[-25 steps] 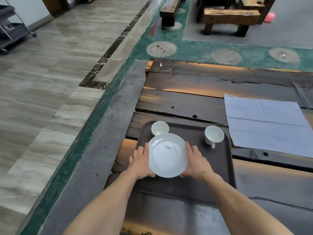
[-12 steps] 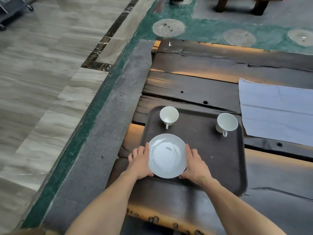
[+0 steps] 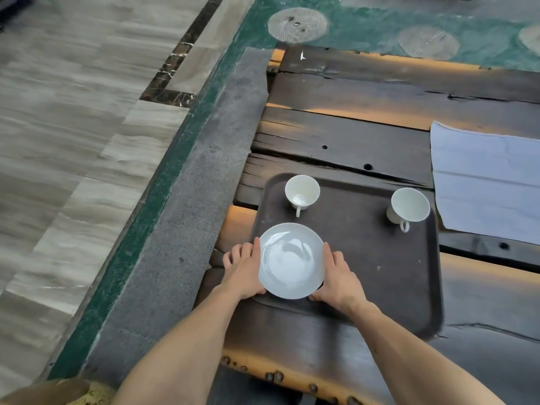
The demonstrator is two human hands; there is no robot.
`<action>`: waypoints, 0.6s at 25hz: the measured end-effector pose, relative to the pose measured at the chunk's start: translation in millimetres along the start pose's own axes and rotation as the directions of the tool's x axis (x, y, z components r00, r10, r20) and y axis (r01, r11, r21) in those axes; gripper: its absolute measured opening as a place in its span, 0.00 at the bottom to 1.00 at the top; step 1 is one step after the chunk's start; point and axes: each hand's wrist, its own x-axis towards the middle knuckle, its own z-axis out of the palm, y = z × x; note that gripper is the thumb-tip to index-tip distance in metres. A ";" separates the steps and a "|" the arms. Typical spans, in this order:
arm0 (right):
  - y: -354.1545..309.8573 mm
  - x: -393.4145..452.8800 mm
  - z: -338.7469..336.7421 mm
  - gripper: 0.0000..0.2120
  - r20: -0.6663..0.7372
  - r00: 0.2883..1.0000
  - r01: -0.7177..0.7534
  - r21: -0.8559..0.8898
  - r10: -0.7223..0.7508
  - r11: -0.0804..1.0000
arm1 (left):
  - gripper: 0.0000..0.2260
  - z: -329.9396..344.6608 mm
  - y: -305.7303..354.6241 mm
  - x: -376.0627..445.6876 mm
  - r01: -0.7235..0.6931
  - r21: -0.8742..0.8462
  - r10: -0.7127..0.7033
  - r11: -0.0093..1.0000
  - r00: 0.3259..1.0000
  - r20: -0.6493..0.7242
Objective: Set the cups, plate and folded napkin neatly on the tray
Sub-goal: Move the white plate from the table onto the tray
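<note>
A white plate (image 3: 290,260) lies at the near left corner of the dark brown tray (image 3: 380,273). My left hand (image 3: 244,268) holds its left rim and my right hand (image 3: 339,277) holds its right rim. One white cup (image 3: 301,192) stands at the tray's far left, handle toward me. A second white cup (image 3: 408,206) stands at the tray's far right corner, leaning a little, handle toward me. A pale napkin (image 3: 488,182) lies spread flat on the wooden table, right of the tray.
The tray rests on a dark plank table (image 3: 350,133) whose left edge meets a grey stone ledge (image 3: 187,217). Past that ledge runs a green floor strip and pale tiled floor (image 3: 73,127). The table's near edge shows metal studs (image 3: 274,375).
The view has tilted down and closer, so tray and cups sit lower in frame. The plate has come down to the tray's near left corner, both hands still on its rim.
</note>
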 end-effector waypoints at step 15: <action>1.2 3.1 8.9 0.49 -0.047 0.998 -0.052 -0.015 0.051 0.999 | 0.54 7.0 -4.3 7.2 -0.034 0.008 0.034 0.999 0.999 -0.003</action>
